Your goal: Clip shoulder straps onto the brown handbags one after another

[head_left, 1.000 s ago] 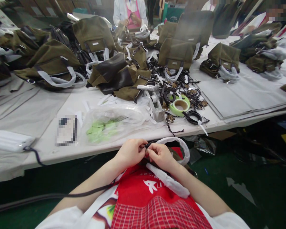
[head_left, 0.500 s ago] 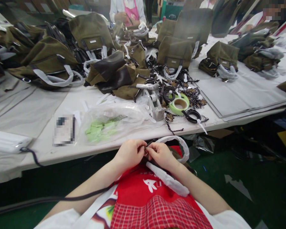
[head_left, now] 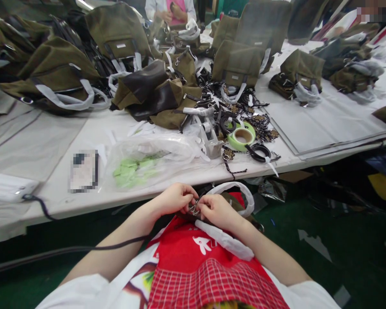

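Observation:
My left hand [head_left: 179,198] and my right hand [head_left: 219,210] meet over my lap at the table's front edge. Between their pinched fingertips is a small silver metal clasp [head_left: 194,209] on a dark strap; its exact shape is partly covered by the fingers. Under my hands lies an olive and dark bag [head_left: 233,201], mostly hidden. One bag handle wrapped in white [head_left: 249,199] arches up beyond my right hand. Another white-wrapped handle [head_left: 227,241] rests across my red apron [head_left: 180,251].
On the table sit several olive bags [head_left: 64,77], a tape dispenser [head_left: 209,137], green tape [head_left: 242,136], coiled black straps [head_left: 260,153], a plastic bag with green slips [head_left: 135,169] and a phone [head_left: 82,171]. A black cord [head_left: 83,249] crosses my left forearm. Across the table, a person handles something.
My left hand has shifted slightly left and its fingers have spread a little from the right ones, showing more of the metal clasp. The whole view has tilted slightly.

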A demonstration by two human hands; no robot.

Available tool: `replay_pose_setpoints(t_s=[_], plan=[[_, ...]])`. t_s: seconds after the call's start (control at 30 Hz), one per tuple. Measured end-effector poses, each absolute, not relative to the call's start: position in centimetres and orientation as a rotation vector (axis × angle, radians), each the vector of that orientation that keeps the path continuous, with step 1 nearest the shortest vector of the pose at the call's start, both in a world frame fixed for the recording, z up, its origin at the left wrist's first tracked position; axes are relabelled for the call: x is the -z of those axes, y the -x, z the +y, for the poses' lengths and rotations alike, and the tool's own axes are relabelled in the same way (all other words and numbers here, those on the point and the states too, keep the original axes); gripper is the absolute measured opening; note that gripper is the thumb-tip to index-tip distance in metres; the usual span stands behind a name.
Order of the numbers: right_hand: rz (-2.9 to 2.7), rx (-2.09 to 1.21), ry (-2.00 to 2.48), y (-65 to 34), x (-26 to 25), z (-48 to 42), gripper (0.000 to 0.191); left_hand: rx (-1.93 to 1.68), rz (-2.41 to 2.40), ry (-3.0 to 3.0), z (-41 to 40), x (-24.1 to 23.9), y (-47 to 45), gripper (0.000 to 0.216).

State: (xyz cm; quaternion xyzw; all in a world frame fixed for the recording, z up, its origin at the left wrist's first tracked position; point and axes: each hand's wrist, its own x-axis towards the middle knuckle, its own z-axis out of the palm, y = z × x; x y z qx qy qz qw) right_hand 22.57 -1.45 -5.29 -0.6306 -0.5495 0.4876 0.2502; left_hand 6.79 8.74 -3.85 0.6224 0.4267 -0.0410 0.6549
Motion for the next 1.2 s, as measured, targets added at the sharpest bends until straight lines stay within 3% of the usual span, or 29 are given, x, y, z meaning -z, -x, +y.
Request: replay_pose_setpoints(t_s=[0.23,0.83,1.0,1.13,1.2], plan=[[-1.567,-1.261,1.739,-22.6,4.7,-1.5,0.023,0.185,0.905,-1.401,8.9,4.6,-6.5,0.015],[-1.759,-1.145,1.775,-22.6,5.0,-2.0,0.023,0.333,0.773,-1.444,9.1,4.4,-6.1,0.021],[-1.797,-0.947,1.862,-22.3,4.0,-2.5,0.014,0.255,0.746,-1.437,9.0,4.2,-5.6,0.02],[-1.745,-0.697,1.81,-22.3,3.1,-2.6,0.034,0.077,0.755,-1.622,8.8,2.2,-4.8,0.015],[-1.768,-0.732,1.733,-22.3,3.0,-2.5,0.032,-0.015,0.748,-1.734,8.7,0.9,-4.4,0.016]])
